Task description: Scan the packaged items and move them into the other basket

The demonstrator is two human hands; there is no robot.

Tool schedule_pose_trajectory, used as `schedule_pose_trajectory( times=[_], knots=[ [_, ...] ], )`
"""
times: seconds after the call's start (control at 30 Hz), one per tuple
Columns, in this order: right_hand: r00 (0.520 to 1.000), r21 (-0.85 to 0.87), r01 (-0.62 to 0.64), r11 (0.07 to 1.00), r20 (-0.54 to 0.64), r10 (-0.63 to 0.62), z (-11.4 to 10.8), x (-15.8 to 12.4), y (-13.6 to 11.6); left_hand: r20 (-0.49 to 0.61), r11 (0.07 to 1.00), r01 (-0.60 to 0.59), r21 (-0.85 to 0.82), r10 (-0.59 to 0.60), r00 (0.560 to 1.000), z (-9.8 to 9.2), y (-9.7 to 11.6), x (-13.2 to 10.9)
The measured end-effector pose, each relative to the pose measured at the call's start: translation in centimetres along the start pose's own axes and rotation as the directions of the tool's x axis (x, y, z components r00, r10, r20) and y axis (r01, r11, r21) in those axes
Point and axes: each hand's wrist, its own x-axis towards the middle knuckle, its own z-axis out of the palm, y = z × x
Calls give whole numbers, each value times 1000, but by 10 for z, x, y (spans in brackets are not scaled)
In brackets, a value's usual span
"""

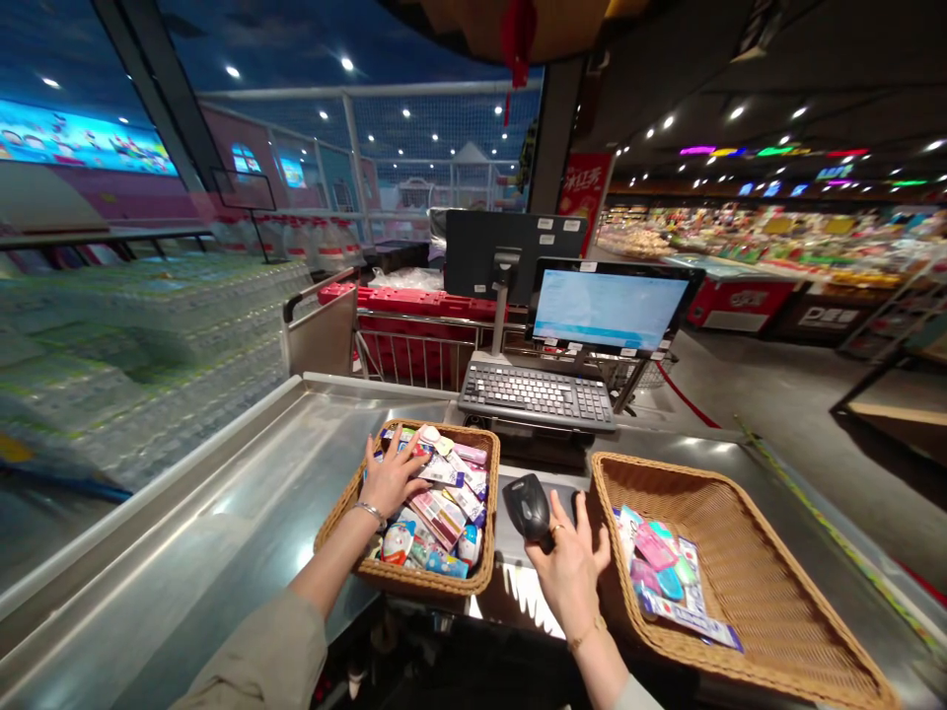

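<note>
One scanner [526,505], long axis forward-left

the red banner [583,202] reads 冰红茶; other lettering too small or blurred

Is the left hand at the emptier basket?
No, the left hand is over packages heaped in the fuller basket.

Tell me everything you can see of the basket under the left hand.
The basket looks woven from brown wicker, roughly rectangular with rounded corners and a thick braided rim. It sits upright on the metal counter, left of the black scanner. Small packages fill much of it. The left hand lies over its left side, fingers spread on the packages; the basket's underside is hidden.
</note>
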Motion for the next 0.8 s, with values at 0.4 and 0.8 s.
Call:
schedule_pose_trajectory(
  times=[0.4, 0.8],
  knots=[
    [999, 3, -15, 1000, 34, 15, 6, 9, -10, 135, 998, -1, -59, 9, 991, 22, -34, 7],
    [999, 13, -26, 1000, 19, 25, 14, 16, -13, 189, 991, 45, -129, -20, 982, 25, -36, 11]
  ],
)
